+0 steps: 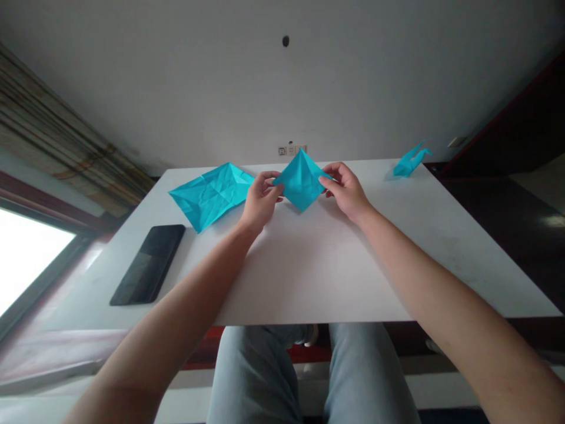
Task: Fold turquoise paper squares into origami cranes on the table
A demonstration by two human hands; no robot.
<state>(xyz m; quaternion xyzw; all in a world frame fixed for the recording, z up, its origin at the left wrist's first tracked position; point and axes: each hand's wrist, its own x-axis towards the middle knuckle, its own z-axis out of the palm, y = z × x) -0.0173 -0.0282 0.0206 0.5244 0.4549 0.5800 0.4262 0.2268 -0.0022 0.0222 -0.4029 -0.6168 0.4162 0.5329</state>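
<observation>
Between my two hands a folded turquoise paper square (302,181) is held up like a diamond over the far half of the table, creases showing on its face. My left hand (265,197) pinches its left corner between thumb and fingers. At the opposite corner, my right hand (345,187) has it pinched in the same way. Left of my left hand lies a larger creased turquoise paper sheet (216,194), unfolded, its right end partly hidden behind that hand.
A folded turquoise paper crane (406,164) stands at the far right of the white table (309,265). On the left lies a black phone (149,265). The wall with sockets (292,150) rises behind the table's far edge. A curtain (57,118) hangs at left.
</observation>
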